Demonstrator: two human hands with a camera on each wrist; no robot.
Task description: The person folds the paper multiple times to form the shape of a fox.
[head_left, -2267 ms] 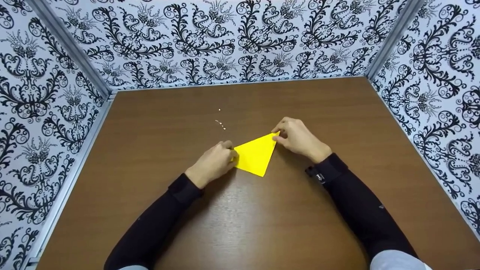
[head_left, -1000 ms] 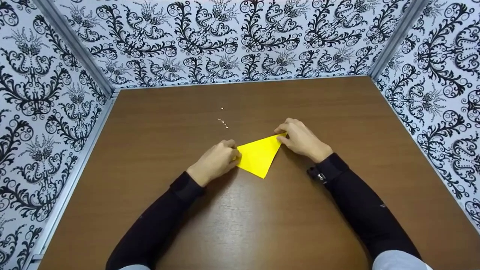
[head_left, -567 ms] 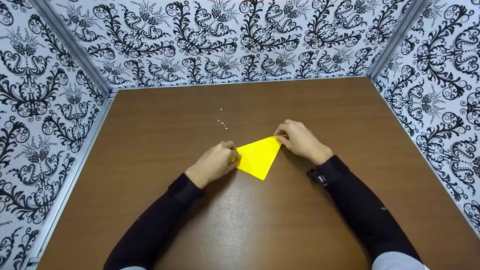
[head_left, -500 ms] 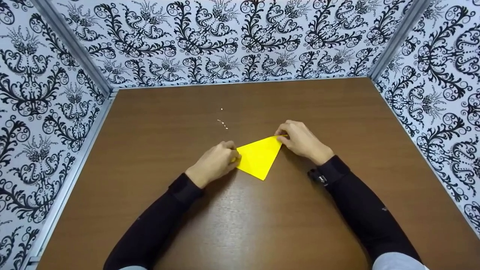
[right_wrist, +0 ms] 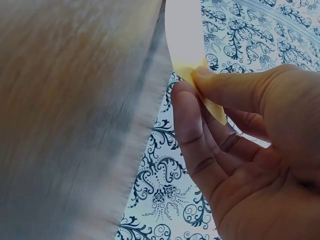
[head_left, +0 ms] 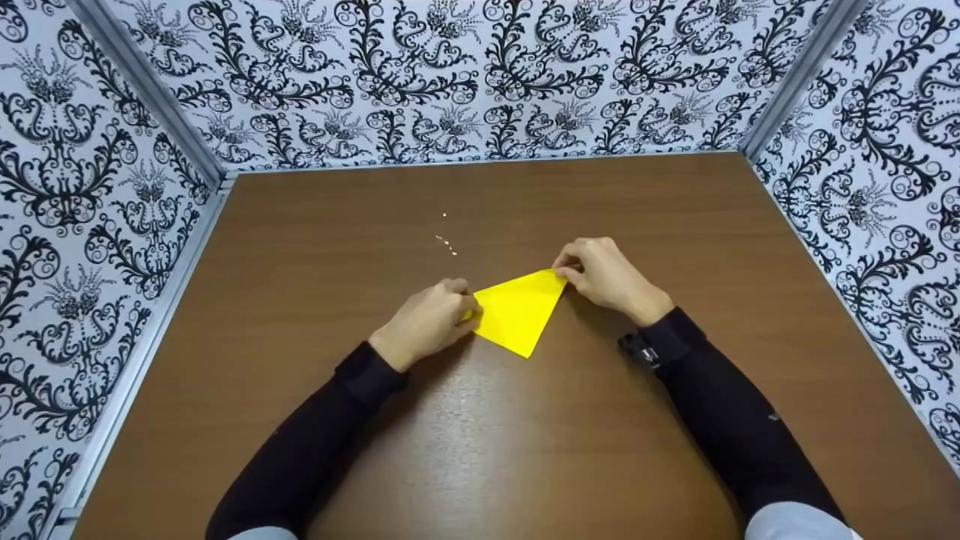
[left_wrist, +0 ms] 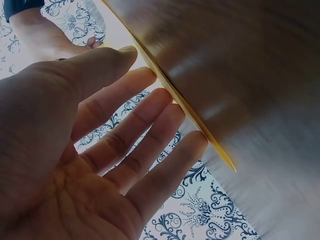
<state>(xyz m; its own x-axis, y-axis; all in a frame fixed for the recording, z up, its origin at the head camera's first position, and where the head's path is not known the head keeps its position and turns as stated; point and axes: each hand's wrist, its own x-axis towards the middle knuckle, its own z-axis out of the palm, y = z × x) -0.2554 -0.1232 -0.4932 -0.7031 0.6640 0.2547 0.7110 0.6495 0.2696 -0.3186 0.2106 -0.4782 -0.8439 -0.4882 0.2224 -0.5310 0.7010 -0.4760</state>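
Observation:
A folded sheet of yellow paper [head_left: 519,311] lies on the brown table with one point toward the person. My left hand [head_left: 431,322] presses its left corner down. The left wrist view shows that hand's fingers [left_wrist: 155,125] fairly straight, their tips along the paper's edge [left_wrist: 187,107], and the thumb touching it as well. At the upper right corner my right hand [head_left: 607,277] pinches the paper between thumb and forefinger. In the right wrist view the pinched corner [right_wrist: 216,111] sticks out past the thumb and looks slightly bent up.
Small bright specks [head_left: 447,244] show on the table [head_left: 315,247] beyond the hands. Walls with a black-and-white scroll pattern [head_left: 420,82] and grey metal posts [head_left: 802,71] enclose the table at the back and sides.
My right hand slid outward along the upper corner earlier, then shifted slightly up and right; the corner tip that stuck out beyond its fingers is now covered. The left hand stays in place.

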